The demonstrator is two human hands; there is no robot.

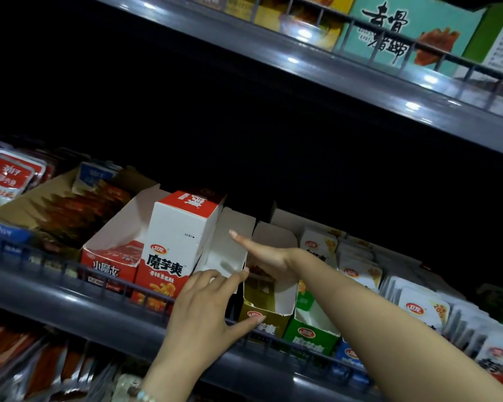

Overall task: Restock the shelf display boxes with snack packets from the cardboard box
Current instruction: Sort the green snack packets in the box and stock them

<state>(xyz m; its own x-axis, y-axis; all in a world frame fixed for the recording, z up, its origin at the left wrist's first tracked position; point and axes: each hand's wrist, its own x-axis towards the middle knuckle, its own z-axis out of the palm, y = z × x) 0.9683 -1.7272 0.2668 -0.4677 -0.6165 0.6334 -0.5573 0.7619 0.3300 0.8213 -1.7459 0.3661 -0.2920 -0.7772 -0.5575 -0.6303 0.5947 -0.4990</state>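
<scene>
A closed red and white snack box (pixel 180 242) stands upright at the front of the middle shelf. Right beside it is an open, white-walled display box (pixel 224 248), tilted a little. My left hand (pixel 206 309) rests its fingertips on that box's front edge, with the thumb spread toward the gold display box (pixel 262 314). My right hand (pixel 262 252) reaches in from the right with straight fingers laid against the white box's right wall, above the gold box. Neither hand holds a packet. No cardboard supply box is in view.
A red display box (pixel 111 259) sits left of the closed box. A green display box (pixel 308 332) and rows of white packets (pixel 366 274) fill the right. A wire rail (pixel 70 271) lines the shelf front. The upper shelf (pixel 360 74) overhangs, and more packets lie below.
</scene>
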